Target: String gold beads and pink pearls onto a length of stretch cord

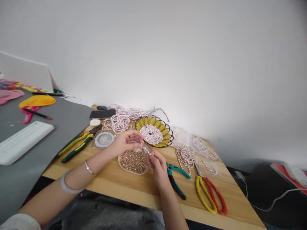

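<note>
My left hand [125, 140] and my right hand [154, 162] meet above a clear dish of small gold beads [133, 160]. Between their fingertips runs a short strand of pale pink pearls [145, 149], pinched at both ends. Just behind it stands a black wire basket with a yellow liner [165, 130], holding loose pink pearls. My left wrist wears a pale bangle and a thin silver bracelet.
On the wooden table [134, 188] lie teal pliers [176, 179], red-and-yellow scissors [211, 195], green-and-yellow pliers [78, 142], a clear spool of thread [103, 139], heaps of pearl strands [122, 119], a phone [102, 113] and bagged pearls [203, 153]. A grey mat with a white bead board [21, 140] lies left.
</note>
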The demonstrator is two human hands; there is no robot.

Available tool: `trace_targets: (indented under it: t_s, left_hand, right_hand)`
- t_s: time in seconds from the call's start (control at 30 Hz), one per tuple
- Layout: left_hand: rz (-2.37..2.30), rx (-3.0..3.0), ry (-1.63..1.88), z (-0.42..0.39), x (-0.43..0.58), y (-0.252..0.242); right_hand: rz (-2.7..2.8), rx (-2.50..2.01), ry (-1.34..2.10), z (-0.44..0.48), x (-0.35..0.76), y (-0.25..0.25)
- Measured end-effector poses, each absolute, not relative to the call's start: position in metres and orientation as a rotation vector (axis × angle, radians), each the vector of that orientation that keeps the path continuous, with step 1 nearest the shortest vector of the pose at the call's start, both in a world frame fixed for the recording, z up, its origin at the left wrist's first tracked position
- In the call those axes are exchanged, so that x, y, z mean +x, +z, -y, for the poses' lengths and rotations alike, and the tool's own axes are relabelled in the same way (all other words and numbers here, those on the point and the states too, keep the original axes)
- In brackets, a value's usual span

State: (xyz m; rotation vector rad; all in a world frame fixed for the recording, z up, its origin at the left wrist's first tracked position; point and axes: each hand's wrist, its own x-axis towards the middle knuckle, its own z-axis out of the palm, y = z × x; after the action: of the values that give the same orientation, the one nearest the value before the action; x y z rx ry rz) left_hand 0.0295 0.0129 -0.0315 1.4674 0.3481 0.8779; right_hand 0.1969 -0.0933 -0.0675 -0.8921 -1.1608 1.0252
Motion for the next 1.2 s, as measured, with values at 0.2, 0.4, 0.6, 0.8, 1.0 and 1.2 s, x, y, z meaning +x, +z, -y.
trace_targets:
  t_s: [0.2, 0.4, 0.6, 0.8, 1.0, 1.2]
  left_hand:
    - [-0.344, 1.478, 0.863, -0.0133, 0.0286, -0.0304]
    - [-0.348, 1.527, 0.889, -0.0142, 0.0285, -0.0315]
    - [-0.35, 1.566, 0.888, -0.0144, 0.0279, -0.031]
    - [-0.361, 1.543, 0.867, -0.013, 0.0285, -0.0302]
    - [-0.359, 1.54, 0.877, -0.0128, 0.028, -0.0296]
    - [-0.375, 1.567, 0.842, -0.0117, 0.0274, -0.0279]
  right_hand:
    - [1.172, -0.903, 1.019, 0.0934, 0.1972, -0.0676]
    - [1.182, -0.901, 1.018, 0.0934, 0.1978, -0.0677]
    - [1.177, -0.918, 1.019, 0.0935, 0.1973, -0.0675]
    - [1.168, -0.946, 1.028, 0.0934, 0.1972, -0.0666]
    - [1.167, -0.928, 1.022, 0.0934, 0.1971, -0.0661]
    - [1.166, -0.941, 1.029, 0.0933, 0.1966, -0.0657]
